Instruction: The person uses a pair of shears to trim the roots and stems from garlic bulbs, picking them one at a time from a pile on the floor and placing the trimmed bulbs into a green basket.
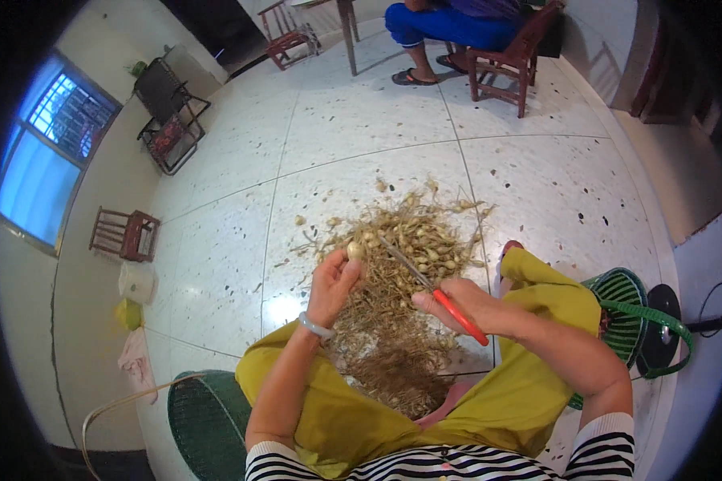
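Observation:
Between the thumb and fingers of my left hand (332,288) is a pale bulb (354,251), small and rounded, like an onion or garlic bulb. My right hand (466,305) grips red-handled scissors (461,317), whose blades point up and left towards the bulb without touching it. Beneath and beyond both hands, a pile of small bulbs with dry stalks (424,240) lies on the tiled floor. Nearer to me, between my knees, dry roots and trimmings (397,373) form a brown heap.
A green woven basket (207,421) stands at my left, a green basket with a handle (623,300) at my right. A small wooden chair (135,235) is by the left wall, near a folding chair (163,96). Another person (457,27) sits on a wooden chair (505,66) at the top.

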A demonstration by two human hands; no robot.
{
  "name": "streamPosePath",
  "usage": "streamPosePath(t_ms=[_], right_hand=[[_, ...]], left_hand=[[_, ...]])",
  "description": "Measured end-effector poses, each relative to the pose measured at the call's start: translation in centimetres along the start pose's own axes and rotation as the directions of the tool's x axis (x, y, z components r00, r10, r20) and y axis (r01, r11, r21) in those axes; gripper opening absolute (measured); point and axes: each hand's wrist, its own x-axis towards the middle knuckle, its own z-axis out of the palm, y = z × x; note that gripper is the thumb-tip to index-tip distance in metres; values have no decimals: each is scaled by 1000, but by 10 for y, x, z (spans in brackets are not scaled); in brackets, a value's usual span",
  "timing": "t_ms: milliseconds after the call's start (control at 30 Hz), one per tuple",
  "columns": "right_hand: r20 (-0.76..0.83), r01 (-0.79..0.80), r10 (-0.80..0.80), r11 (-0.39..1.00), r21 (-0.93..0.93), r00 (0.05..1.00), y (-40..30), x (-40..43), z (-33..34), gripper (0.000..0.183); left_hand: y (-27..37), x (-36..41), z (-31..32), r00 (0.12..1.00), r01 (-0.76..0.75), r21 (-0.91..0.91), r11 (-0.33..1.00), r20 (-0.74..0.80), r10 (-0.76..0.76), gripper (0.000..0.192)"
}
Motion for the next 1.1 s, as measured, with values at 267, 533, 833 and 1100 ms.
streamPosePath(t_ms=[267, 533, 833, 1100], right_hand=[[89, 28, -21, 997, -72, 996, -27, 1, 37, 62], [162, 124, -117, 992, -34, 980, -34, 7, 42, 56], [-4, 304, -306, 947, -101, 952, -23, 14, 64, 50], [12, 216, -216, 970, -110, 976, -30, 14, 67, 46]], left_hand=[[-4, -59, -10, 984, -175, 179, 968, 2, 178, 21], [1, -72, -13, 982, -184, 177, 967, -15, 190, 18], [-6, -77, -13, 962, -264, 265, 928, 2, 273, 19], [-2, -80, -15, 985, -164, 140, 976, -23, 169, 21]])
